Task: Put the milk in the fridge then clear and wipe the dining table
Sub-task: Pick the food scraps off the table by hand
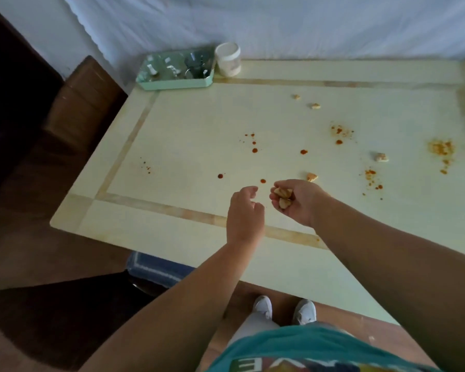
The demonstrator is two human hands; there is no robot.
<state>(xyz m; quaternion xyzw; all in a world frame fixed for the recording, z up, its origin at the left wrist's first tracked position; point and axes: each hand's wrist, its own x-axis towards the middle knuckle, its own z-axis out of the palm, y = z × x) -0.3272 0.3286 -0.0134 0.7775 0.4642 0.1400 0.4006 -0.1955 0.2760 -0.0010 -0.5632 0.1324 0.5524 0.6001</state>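
The cream dining table (188, 135) carries red sauce drops (254, 146), orange crumb patches (440, 149) and loose bread pieces (312, 177). My right hand (297, 201) hovers palm-up over the table's middle, cupped around several bread pieces (283, 196). Just to its left, my left hand (244, 213) hangs with fingers loosely curled and apart, holding nothing. More bread bits lie farther back (315, 105) and at the right (380, 157).
A mint-green tray (172, 83) with glasses sits at the table's far left corner, a white jar (228, 59) beside it. A brown chair (86, 103) stands at the left edge. A white curtain hangs behind. A blue mat (156, 268) lies under the table's near edge.
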